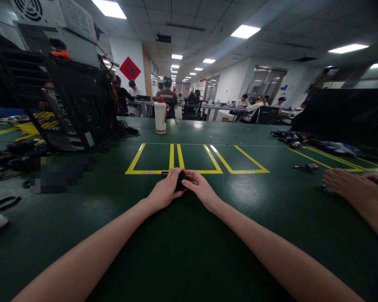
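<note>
Beneath and all around our grip, we have a wide green table (176,260). Beyond the grip and to its left, we see the black computer case (78,105) standing open, with a pale metal unit (66,29) on top. To the far right of our grip is a large dark shape (349,117), too dim to make out. Yellow tape outlines (248,171) lie just beyond the grip and out to its right. Well to the right, another person's hand (353,186) is over the tabletop. Past the grip, slightly left, we see an upright white bottle (160,118) with a red top. Our left hand (166,188) curls over a small black object (180,181) from its left, while our right hand (203,189) pinches its right side between thumb and fingers. That object sits between our hands, at the near edge of the tape; we cannot tell whether it touches the table. A slender-tipped tool (307,167) lies right of our grip, near the other person's hand.
</note>
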The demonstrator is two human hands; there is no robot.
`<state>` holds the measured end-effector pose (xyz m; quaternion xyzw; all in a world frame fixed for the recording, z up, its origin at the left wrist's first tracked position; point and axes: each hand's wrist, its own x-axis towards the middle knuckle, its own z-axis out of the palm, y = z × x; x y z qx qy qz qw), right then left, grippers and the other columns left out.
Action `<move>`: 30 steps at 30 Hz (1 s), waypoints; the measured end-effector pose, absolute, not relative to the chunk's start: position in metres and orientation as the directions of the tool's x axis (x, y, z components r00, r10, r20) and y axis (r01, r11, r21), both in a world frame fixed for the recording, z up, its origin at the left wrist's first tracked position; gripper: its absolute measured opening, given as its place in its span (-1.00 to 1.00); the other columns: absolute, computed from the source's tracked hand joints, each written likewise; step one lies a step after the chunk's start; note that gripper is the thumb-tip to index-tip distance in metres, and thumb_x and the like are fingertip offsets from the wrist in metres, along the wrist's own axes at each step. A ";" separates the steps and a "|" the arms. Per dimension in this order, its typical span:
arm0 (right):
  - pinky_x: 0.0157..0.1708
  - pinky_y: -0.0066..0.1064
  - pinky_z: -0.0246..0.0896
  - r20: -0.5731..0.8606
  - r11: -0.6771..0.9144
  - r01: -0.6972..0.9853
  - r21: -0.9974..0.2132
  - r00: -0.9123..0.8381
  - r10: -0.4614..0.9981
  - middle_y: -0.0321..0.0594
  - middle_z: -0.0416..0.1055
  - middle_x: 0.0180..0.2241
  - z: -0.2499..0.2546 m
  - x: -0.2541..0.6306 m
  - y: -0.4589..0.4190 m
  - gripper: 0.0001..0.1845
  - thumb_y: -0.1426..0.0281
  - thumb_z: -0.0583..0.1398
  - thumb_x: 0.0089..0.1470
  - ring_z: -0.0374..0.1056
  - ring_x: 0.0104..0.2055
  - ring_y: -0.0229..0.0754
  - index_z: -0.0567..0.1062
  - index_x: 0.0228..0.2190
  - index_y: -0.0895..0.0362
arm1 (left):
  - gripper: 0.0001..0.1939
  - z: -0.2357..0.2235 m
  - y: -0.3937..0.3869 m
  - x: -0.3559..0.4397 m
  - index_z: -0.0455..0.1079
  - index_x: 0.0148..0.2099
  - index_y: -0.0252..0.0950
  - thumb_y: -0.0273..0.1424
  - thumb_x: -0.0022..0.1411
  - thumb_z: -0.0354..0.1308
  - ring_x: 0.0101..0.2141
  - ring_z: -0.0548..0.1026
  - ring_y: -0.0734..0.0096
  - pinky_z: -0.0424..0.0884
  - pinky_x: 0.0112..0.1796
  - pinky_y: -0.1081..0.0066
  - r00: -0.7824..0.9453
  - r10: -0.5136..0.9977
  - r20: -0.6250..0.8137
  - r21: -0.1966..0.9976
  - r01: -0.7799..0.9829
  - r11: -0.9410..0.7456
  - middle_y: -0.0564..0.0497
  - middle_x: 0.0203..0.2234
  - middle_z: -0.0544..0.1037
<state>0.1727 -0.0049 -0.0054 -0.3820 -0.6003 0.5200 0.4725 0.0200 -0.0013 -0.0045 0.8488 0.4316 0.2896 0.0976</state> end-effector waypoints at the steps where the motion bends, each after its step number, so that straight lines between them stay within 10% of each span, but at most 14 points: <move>1: -0.09 -0.24 0.11 0.158 0.156 -0.029 -0.987 -0.256 0.954 -0.21 0.28 -0.17 -0.005 0.173 -0.004 -0.65 0.38 0.17 -0.13 0.22 -0.11 -0.20 0.30 -0.21 0.06 | -0.45 -0.005 -0.001 0.020 -0.11 0.05 -0.19 -0.38 0.05 0.05 -0.19 0.37 0.25 0.38 -0.29 0.24 0.462 0.787 0.408 0.415 0.674 -0.611 -0.09 -0.01 0.13; 30: -0.05 -0.29 0.08 0.211 0.194 -0.086 -0.977 -0.325 0.922 -0.25 0.30 -0.18 -0.005 0.172 -0.006 -0.67 0.42 0.19 -0.14 0.22 -0.09 -0.23 0.31 -0.25 0.07 | -0.42 -0.007 0.000 0.020 -0.13 0.06 -0.19 -0.38 0.03 0.06 -0.17 0.35 0.23 0.39 -0.30 0.25 0.463 0.787 0.407 0.377 0.700 -0.607 -0.08 0.00 0.12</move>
